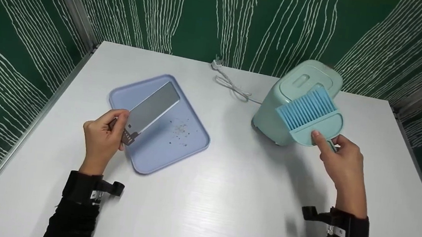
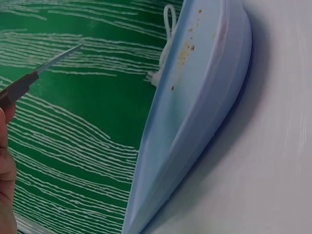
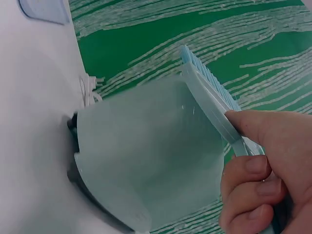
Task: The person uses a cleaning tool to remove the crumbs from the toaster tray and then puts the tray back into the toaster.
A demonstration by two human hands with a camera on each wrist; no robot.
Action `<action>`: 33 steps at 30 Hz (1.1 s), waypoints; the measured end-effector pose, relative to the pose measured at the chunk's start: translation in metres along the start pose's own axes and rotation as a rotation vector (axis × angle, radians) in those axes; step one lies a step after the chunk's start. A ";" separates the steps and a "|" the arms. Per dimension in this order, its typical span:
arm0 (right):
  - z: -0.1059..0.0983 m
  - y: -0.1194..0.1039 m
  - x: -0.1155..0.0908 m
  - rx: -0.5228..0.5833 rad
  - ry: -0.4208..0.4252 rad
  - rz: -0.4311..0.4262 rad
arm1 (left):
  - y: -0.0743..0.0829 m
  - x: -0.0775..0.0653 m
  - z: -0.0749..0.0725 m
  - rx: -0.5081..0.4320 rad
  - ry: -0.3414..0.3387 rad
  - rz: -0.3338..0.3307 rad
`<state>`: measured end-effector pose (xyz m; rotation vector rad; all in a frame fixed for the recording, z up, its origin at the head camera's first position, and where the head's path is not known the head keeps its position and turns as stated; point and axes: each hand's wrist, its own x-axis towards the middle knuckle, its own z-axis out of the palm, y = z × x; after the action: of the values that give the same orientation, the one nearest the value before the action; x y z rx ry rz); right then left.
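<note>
My left hand [image 1: 103,136] pinches a flat metal crumb tray [image 1: 155,105] by its brown slotted end. It is held tilted above a light blue serving tray [image 1: 151,161], where small crumbs [image 1: 181,130] lie scattered. In the left wrist view the crumb tray [image 2: 56,58] appears edge-on, apart from the serving tray. On the right, my right hand [image 1: 342,159] grips a small mint brush [image 1: 309,117] with light blue bristles, its thumb pressed on the brush back. Behind the brush stands a mint toaster [image 1: 274,113], partly hidden by the bristles.
A white power cord [image 1: 234,87] with a plug [image 1: 216,64] runs from the toaster across the back of the white table [image 1: 205,212]. Green walls [image 1: 206,16] with white wavy lines enclose the table at the back and sides.
</note>
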<state>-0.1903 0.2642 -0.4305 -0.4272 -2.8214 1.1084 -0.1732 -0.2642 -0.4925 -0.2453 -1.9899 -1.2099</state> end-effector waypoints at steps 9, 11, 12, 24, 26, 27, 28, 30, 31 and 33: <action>-0.021 0.033 0.007 0.144 0.079 0.160 | 0.001 0.001 0.000 0.011 0.004 0.013; -0.025 0.039 0.007 0.161 0.086 0.184 | 0.001 0.001 0.000 0.013 0.003 0.015; -0.026 0.042 0.008 0.165 0.089 0.191 | 0.001 0.001 -0.001 0.013 0.003 0.015; -0.037 0.086 0.006 0.032 -0.058 0.276 | 0.002 0.001 0.000 0.004 0.007 0.016; -0.034 0.094 0.004 -0.018 -0.098 0.275 | 0.002 0.001 -0.001 0.002 0.008 0.014; -0.033 0.097 0.003 -0.042 -0.118 0.275 | 0.002 0.001 -0.001 0.000 0.007 0.012; -0.031 0.101 0.001 -0.064 -0.140 0.275 | 0.002 0.001 -0.001 -0.001 0.006 0.011; -0.026 0.109 -0.002 -0.099 -0.183 0.275 | 0.002 0.000 -0.001 -0.005 0.003 0.007; -0.025 0.112 -0.004 -0.115 -0.204 0.270 | 0.001 0.000 -0.001 -0.007 0.001 0.005; -0.021 0.119 -0.007 -0.146 -0.233 0.256 | 0.001 0.000 -0.001 -0.009 -0.002 0.000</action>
<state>-0.1526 0.3592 -0.4952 -0.7339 -3.1350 1.0582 -0.1720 -0.2645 -0.4918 -0.2511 -1.9863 -1.2195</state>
